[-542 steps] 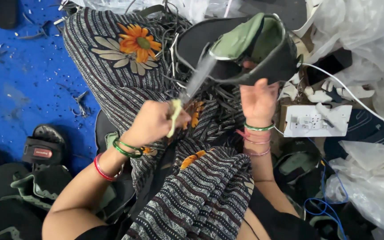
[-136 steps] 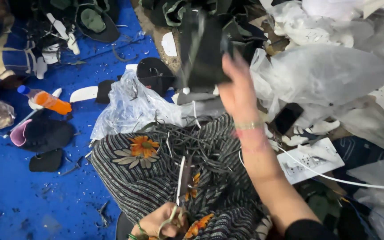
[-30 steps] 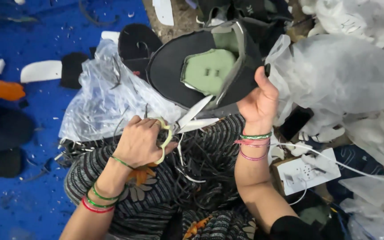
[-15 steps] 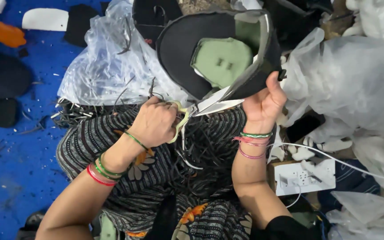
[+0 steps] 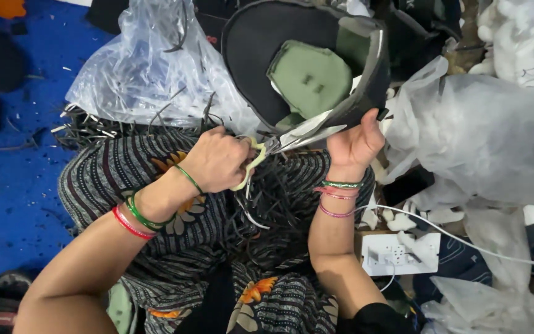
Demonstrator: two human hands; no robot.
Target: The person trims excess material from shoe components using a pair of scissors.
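The left hand [image 5: 217,161] is closed round the pale yellow-green handles of a pair of scissors [image 5: 279,141], fingers curled tight through the loops; the steel blades are bright and smooth, parted only a little, and they point up and to the right, their long axis slanting from the handle by the left knuckles toward the right palm; the tips meet the lower rim of a shoe upper piece [image 5: 304,65].

That piece is a broad, curved shell, matt black on the inside with a thick grey foam edge and a soft olive-green padded patch bearing 2 small marks near its middle; it sits high in the centre of the view, above the lap, its open face turned toward the camera and its long axis running roughly left to right with the right end tipped lower; the right hand [image 5: 355,143] grips its lower right edge, thumb and fingers pinched shut on the rim, palm facing the camera.

Thin bangles in red, green and pink ring both wrists; the lap is covered by a striped grey-and-black fabric [image 5: 174,204] with orange flowers, littered with thin black trimmings [image 5: 261,210]; a crinkled clear plastic bag [image 5: 137,74] lies just left of the shell on the blue floor [image 5: 13,173]; a white socket strip [image 5: 397,253] with a white cable lies to the lower right.
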